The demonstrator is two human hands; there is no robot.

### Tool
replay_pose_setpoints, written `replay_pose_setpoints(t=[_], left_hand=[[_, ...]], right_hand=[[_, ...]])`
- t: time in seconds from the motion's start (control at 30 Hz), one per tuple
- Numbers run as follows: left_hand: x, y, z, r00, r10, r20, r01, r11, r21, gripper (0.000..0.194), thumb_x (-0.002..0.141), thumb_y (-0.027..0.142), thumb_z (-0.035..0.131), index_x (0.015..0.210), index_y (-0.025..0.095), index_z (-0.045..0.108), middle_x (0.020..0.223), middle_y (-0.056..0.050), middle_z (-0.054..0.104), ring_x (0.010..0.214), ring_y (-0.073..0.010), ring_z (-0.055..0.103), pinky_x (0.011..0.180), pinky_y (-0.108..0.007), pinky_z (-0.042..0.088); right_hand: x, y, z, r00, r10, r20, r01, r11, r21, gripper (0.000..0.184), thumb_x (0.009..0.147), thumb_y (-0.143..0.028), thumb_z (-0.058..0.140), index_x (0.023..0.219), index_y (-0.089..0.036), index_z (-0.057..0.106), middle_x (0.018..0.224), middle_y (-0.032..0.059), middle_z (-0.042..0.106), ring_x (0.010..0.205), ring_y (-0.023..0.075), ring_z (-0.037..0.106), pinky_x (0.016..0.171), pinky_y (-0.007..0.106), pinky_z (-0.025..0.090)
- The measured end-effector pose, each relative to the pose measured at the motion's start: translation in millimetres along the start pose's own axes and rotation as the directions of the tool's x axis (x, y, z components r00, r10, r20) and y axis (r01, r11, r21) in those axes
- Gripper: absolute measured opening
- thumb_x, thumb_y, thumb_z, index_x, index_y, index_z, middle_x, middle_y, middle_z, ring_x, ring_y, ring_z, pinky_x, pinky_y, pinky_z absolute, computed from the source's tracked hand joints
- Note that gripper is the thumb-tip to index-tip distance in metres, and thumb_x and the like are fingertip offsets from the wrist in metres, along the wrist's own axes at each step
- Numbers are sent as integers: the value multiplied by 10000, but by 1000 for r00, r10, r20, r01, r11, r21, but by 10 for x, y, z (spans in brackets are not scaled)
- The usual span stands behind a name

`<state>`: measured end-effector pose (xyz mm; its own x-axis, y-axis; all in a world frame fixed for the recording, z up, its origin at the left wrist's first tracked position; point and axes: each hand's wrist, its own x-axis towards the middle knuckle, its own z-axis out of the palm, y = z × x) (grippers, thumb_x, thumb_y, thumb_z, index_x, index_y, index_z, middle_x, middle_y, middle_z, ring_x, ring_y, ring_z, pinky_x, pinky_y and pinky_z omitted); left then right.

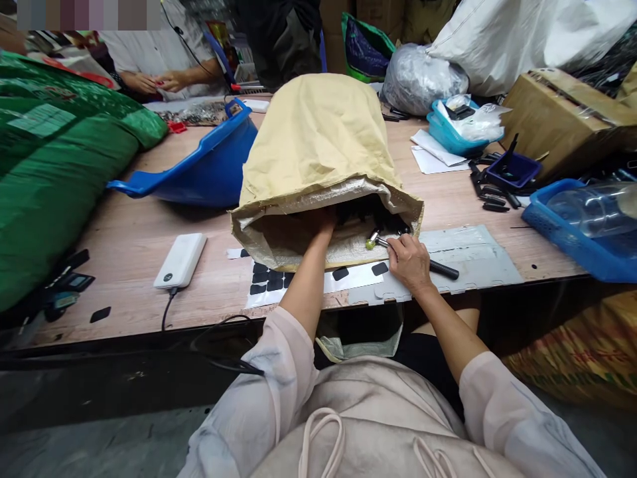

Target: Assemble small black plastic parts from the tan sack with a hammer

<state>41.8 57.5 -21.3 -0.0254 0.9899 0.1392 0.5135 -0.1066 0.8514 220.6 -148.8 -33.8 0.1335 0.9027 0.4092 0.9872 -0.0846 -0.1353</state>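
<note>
A large yellow woven sack [318,126] lies on the table with its mouth facing me. My left hand [323,216] reaches inside it; the fingers are hidden in shadow beside black items [371,211] heaped within. Just outside the right side of the mouth, my right hand [409,261] is closed around a black-handled tool [444,269] with a shiny metal shaft and a yellow-green tipped head, whose exact kind I cannot make out. Beneath that hand are a grey board [468,252] and a white sheet of black stickers [271,282].
Left of the sack stand a tilted blue basin [209,162], a white power bank [180,261] with a cable, and a green sack [60,172]. Blue baskets [572,232], black parts [492,199] and a cardboard box [567,126] crowd the right. Across the table is another person's hands [159,82].
</note>
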Motion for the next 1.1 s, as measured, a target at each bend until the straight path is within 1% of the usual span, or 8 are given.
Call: replay_pose_setpoints(t=[0.1,0.2,0.3,0.43,0.57,0.77,0.97,1.1], left_hand=[[-86,11,-130,994,-61,-90,65,997,40,149,852,220,720,987,157,734,1101,-131,754,1243,-384,610,1084,-523,479],[-389,4,-355,999,-15,-30,14,1000,-10,195,923,303,672,1032,167,760,1037,-95,770,1075,-292,684,977,-406,536],[-801,-32,-542,974,107,197,-102,994,-35,275,905,382,709,1086,190,786,977,-62,772,926,-234,686,850,-336,546],[-1142,-97,-611,857,264,442,-319,946,54,175,846,285,764,1005,229,811,932,-46,760,922,-230,636,873,-345,512],[-1160,-121,-543,847,273,456,-362,925,118,185,843,256,762,1021,236,804,978,-51,746,977,-246,615,942,-380,485],[-1083,-113,-406,818,297,493,-359,933,34,179,829,270,780,1003,233,804,992,-43,737,1023,-246,628,970,-369,478],[-1088,-137,-380,811,297,504,-350,937,10,198,803,256,814,999,231,807,968,-32,727,1020,-237,621,949,-352,473],[-1088,-128,-375,815,272,512,-307,951,-17,192,798,228,816,990,230,809,970,-24,718,1026,-231,608,925,-338,458]], right_hand=[[0,-3,-4,1000,2,2,-2,1000,6,253,981,-262,517,1113,-215,728,979,95,634,933,244,523,754,343,322],[-5,-8,-11,1000,8,5,-8,1000,23,259,981,-254,515,1128,-213,724,982,96,630,934,245,517,753,345,320],[-17,-7,-16,1000,17,-12,-16,999,29,248,971,-249,526,1123,-212,718,994,97,632,943,249,510,758,351,319],[-25,5,-5,999,26,-33,-25,1000,9,197,961,-263,545,1047,-207,713,991,103,635,948,257,504,762,355,314],[-2,13,15,999,35,14,-34,999,-18,189,985,-270,531,1014,-192,700,986,107,638,940,255,515,752,349,310],[6,5,-104,999,26,-20,-25,1000,6,271,1035,-276,460,1096,-190,710,979,103,650,905,238,555,742,333,367],[-92,-162,-319,995,36,-95,-12,971,241,367,1075,-295,410,1317,-226,677,1096,86,699,1002,211,643,848,294,482],[-177,-344,-363,999,-8,-32,20,918,395,373,1067,-259,431,1349,-246,676,1060,55,716,952,173,675,816,260,516]])
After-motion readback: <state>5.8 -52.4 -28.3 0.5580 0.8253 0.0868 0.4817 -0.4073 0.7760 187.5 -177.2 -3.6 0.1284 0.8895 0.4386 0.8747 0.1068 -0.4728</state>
